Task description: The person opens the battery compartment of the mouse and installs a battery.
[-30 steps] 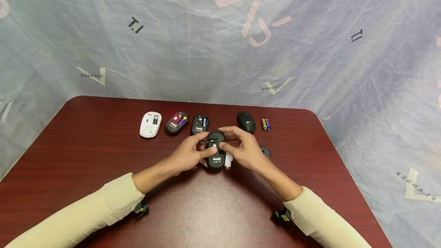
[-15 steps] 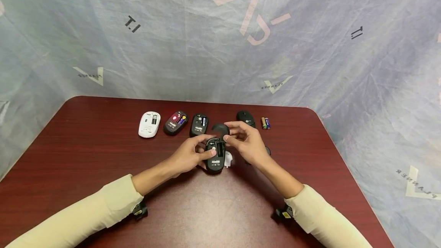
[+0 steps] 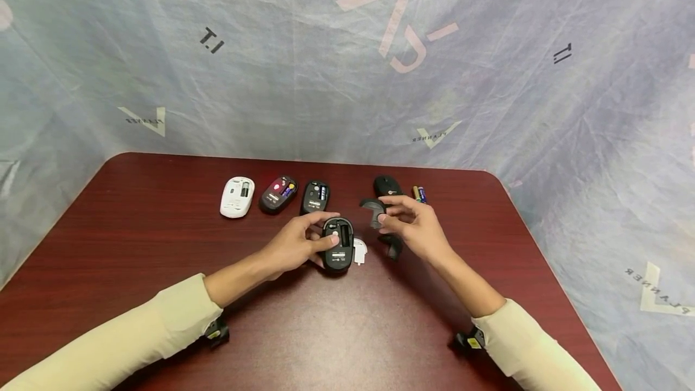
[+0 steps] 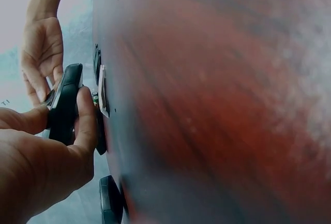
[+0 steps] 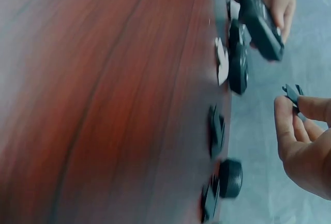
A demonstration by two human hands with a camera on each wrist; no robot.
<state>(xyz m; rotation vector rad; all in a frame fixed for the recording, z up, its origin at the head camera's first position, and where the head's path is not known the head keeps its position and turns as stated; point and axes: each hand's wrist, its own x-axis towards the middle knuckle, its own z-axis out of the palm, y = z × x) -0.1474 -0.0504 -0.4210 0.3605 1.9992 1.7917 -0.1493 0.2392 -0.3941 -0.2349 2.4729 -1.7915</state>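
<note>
My left hand grips a black computer mouse above the table, underside up, thumb across its bottom. Its battery compartment lies uncovered as a dark slot. To the right, my right hand pinches a thin black battery cover between thumb and fingers, apart from the mouse. In the right wrist view the same cover shows edge-on at the fingertips. A white battery cover lies on the table beside the held mouse, and another black cover lies below my right hand.
Along the back lie a white mouse, a dark mouse glowing red and a black mouse, all underside up with batteries showing. A black mouse sits upright at back right, near loose batteries. A cloth backdrop hangs behind the table.
The black cover has come off the held mouse and moved right in my right hand. My left hand stays nearly in place with the mouse, whose compartment is now exposed.
</note>
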